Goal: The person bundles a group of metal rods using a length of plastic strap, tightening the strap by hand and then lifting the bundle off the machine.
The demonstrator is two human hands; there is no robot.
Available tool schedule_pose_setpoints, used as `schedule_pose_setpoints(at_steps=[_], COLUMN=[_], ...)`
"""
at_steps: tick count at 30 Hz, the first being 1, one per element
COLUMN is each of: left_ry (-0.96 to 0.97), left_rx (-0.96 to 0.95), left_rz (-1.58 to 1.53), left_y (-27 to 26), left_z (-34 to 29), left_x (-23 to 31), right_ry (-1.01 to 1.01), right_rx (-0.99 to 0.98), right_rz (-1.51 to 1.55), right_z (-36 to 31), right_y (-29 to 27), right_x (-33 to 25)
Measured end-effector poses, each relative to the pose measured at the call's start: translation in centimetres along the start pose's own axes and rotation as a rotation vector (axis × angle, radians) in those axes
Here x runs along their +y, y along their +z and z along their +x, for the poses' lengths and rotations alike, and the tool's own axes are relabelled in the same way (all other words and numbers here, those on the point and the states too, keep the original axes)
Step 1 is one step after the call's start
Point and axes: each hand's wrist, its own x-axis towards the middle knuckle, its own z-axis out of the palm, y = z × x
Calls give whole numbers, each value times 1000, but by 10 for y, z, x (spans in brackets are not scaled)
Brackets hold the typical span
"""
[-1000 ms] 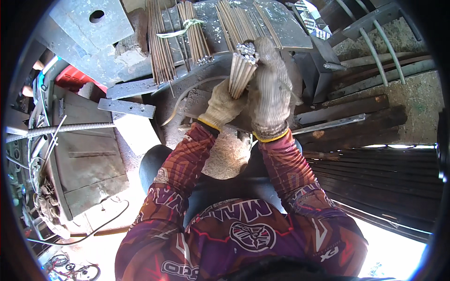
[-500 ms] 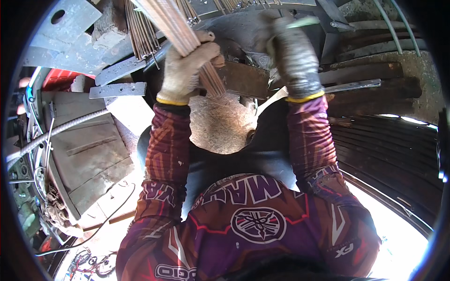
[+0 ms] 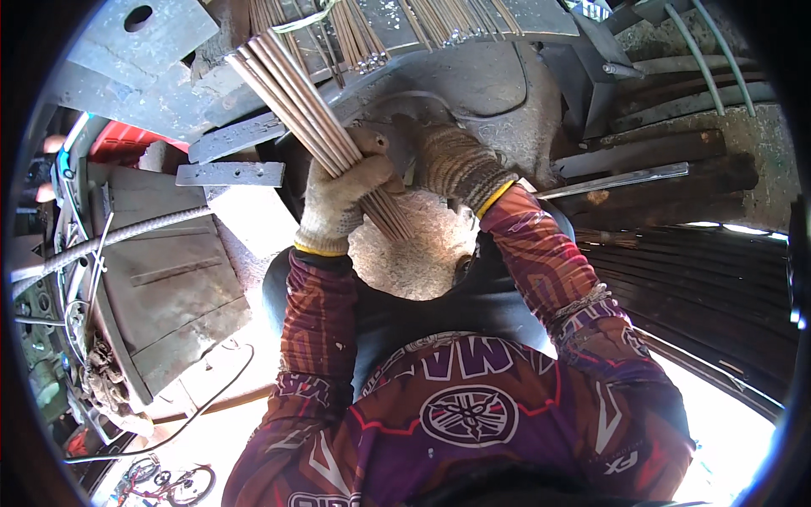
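Note:
My left hand [image 3: 342, 198], in a pale work glove, is closed around a bundle of thin metal rods [image 3: 296, 106]. The bundle slants from upper left down past my fist toward the lap. Just right of it my right hand [image 3: 452, 165], in a brown knitted glove, rests against the lower end of the same bundle; its fingers are hidden behind the rods. More rod bundles [image 3: 355, 34], tied with a strip, lie on the grey steel workbench [image 3: 481, 63] above both hands.
Steel plates [image 3: 127, 46] and a flat bar [image 3: 230, 174] lie at upper left. A ribbed rebar [image 3: 101, 245] crosses a grey slab at left. A long flat strip [image 3: 608, 180] and stacked dark rods [image 3: 710, 287] are at right. Cables trail at lower left.
The left hand has carried the rod bundle down and to the right. The right hand came left and down from the bench to the bundle's lower end.

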Motion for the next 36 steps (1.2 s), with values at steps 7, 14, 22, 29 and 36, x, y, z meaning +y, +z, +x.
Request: schedule_pose_setpoints(at_steps=[7, 14, 22, 29, 36], left_ry=[-47, -40, -91, -98, -154], left_rx=[32, -19, -2, -2, -14], left_rz=[8, -121, -141, -204, -226], left_y=[1, 3, -2, 0, -5], left_z=[-2, 0, 1, 2, 10], left_x=[0, -5, -8, -6, -14], right_ry=[-137, 277, 232, -32, -79], right_rx=[442, 366, 395, 337, 450], right_rz=[744, 1492, 1714, 2003, 1893], right_z=[23, 83, 111, 109, 86], right_y=[-11, -30, -18, -17, -18], right_x=[51, 43, 43, 41, 21])
